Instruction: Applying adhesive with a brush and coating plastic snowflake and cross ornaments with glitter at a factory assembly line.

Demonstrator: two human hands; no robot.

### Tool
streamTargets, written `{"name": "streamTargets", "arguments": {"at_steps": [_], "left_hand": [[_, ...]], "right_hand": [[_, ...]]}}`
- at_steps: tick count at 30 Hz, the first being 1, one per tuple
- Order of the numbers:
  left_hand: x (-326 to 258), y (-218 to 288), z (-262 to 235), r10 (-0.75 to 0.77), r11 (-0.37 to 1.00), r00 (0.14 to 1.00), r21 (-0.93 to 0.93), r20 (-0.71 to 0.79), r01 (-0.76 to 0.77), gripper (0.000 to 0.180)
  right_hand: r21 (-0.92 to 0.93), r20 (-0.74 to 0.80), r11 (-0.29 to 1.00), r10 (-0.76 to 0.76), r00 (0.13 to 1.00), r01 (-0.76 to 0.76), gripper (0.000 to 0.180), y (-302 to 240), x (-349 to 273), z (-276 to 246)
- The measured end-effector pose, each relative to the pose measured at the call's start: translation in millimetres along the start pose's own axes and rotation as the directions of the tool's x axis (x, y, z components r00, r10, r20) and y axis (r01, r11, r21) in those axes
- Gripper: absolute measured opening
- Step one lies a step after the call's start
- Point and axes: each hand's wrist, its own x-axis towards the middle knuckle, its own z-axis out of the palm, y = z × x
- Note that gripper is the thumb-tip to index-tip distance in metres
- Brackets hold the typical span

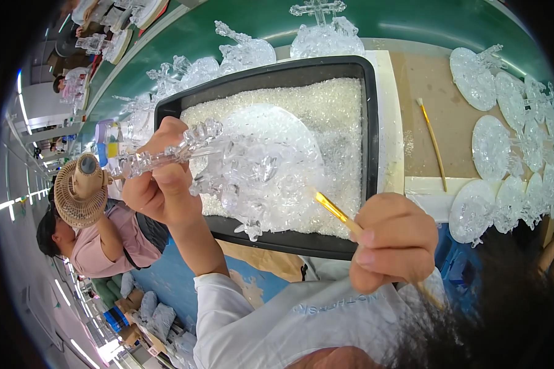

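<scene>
Green-edged counter (425, 132) before us, black tray (370, 123) filled with clear crystal beads (338, 117), our left hand (157, 184) fingers pinching the clear ornament (252, 166) over it, right hand (391, 243) fingers pinching a brush (332, 209) touching its edge

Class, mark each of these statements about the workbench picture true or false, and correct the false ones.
1. The left hand holds a clear ornament over the black tray. True.
2. The right hand holds scissors. False: it holds a yellow-handled brush.
3. The tray is filled with red beads. False: it holds clear granules.
4. A second brush lies on the table to the right of the tray. True.
</scene>
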Motion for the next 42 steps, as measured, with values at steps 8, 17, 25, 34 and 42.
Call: {"name": "streamTargets", "arguments": {"at_steps": [8, 17, 25, 34, 42], "left_hand": [[-0.6, 2.0, -0.6, -0.034, 0.988, 0.998, 0.150, -0.061, 0.043, 0.048], [1.4, 1.9, 5.5, -0.051, 0.985, 0.995, 0.161, -0.090, 0.065, 0.050], [2.7, 2.4, 3.1, -0.044, 0.981, 0.994, 0.186, -0.098, 0.062, 0.050], [-2.1, -2.3, -5.5, -0.071, 0.984, 0.994, 0.160, -0.089, 0.084, 0.048], [-6.4, -6.2, -10.6, -0.078, 0.969, 0.987, 0.223, -0.137, 0.108, 0.050]], "right_hand": [[-0.022, -0.080, 1.000, 0.007, 0.997, -0.008, 0.014, -0.3, 2.1, 8.9], [0.008, -0.096, 1.000, 0.001, 0.995, 0.000, 0.015, 2.0, 4.2, 11.4], [-0.002, -0.056, 0.999, 0.043, 0.997, -0.043, 0.014, 0.9, 6.0, 13.5], [-0.008, -0.073, 0.997, 0.075, 0.994, -0.076, 0.020, -1.4, 8.8, 14.2], [-0.016, -0.123, 0.998, 0.066, 0.990, -0.068, 0.014, -0.5, 4.7, 15.9]]}}
